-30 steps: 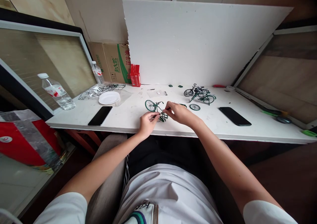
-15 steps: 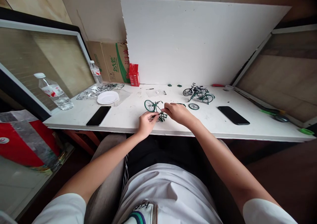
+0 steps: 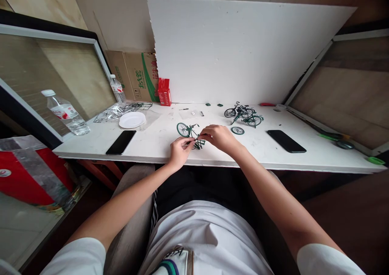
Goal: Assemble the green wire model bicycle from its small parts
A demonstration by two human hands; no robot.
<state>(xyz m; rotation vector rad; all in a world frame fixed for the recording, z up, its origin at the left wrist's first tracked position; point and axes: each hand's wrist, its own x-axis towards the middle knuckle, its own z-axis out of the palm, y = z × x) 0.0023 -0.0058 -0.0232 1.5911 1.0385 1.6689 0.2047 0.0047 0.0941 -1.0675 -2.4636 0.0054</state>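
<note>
A small green model bicycle (image 3: 183, 130) is at the table's front edge, its front wheel and handlebar pointing away from me. My left hand (image 3: 180, 151) pinches its frame from the left, thumb and forefinger pressed together. From the right, my right hand (image 3: 221, 138) is closed over the bicycle's middle, its fingertips meeting those of the left. Whatever is between the right fingertips is too small to make out. Beyond the right hand lies a loose green-rimmed wheel (image 3: 237, 131). Behind it stand a green model bicycle (image 3: 254, 121) and a dark one (image 3: 230, 113).
Phones lie left (image 3: 120, 142) and right (image 3: 286, 141) on the white table. A white plate (image 3: 132, 120), plastic bottles (image 3: 68, 115) and a red box (image 3: 164, 92) stand at the left. Small parts (image 3: 193, 113) lie mid-table, before an upright white board (image 3: 243, 52).
My right hand has shifted and turned slightly over the bicycle, its fingers still pinched. The left hand and the bicycle have hardly moved.
</note>
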